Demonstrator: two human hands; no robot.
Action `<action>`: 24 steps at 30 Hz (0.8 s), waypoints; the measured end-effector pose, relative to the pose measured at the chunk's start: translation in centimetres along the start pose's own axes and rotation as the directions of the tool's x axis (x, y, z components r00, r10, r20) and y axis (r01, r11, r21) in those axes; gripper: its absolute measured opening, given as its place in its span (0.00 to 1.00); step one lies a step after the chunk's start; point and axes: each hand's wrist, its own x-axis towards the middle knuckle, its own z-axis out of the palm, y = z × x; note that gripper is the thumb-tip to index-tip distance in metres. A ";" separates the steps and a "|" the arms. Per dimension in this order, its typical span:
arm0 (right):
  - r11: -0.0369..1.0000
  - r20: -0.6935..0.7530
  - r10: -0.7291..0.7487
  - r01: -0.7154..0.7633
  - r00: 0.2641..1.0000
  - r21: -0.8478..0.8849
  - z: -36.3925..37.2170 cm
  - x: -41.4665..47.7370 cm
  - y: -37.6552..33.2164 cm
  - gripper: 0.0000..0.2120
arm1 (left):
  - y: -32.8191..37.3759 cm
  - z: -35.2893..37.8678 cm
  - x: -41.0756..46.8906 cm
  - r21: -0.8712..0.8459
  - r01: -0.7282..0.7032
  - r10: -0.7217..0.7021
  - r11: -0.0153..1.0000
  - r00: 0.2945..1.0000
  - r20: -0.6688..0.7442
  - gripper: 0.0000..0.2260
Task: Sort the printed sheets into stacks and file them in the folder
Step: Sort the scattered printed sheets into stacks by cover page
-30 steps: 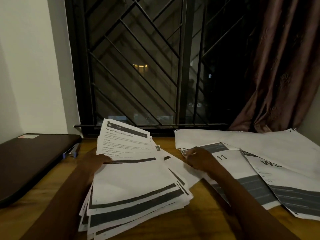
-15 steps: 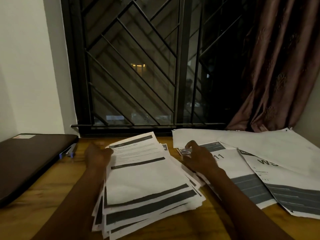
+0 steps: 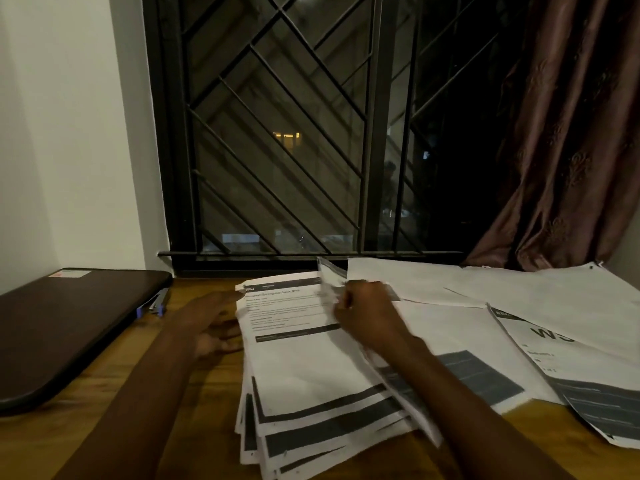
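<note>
Right hand [image 3: 367, 315]: fingers curled, pinching the raised far edge of a white printed sheet [image 3: 330, 282], which is blurred
Left hand [image 3: 214, 323]: released, fingers straight, lying on the brown wooden table [image 3: 194, 410] against the left edge of the stack of white printed sheets [image 3: 311, 382]
Stack: between the forearms, dark-banded near ends fanned
Loose printed sheets [image 3: 519, 306]: spread overlapping to the right
Dark brown flat case [image 3: 69, 327]: far left, apart from the stack
</note>
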 end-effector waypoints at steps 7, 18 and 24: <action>0.941 0.192 -0.145 0.075 0.971 0.331 3.7 -0.4 -3.2 0.12 | -1.1 1.8 -0.2 -0.158 0.083 -0.077 0.984 0.996 0.044 0.14; 0.943 0.205 0.328 -0.333 0.922 -0.009 1.0 1.8 8.5 0.41 | -2.6 4.0 0.8 0.053 -0.054 0.050 0.997 0.997 0.064 0.18; 0.947 0.331 0.268 -0.310 0.905 0.081 0.4 2.2 7.9 0.40 | -4.4 4.8 2.0 0.191 -0.212 0.226 0.958 0.972 -0.057 0.24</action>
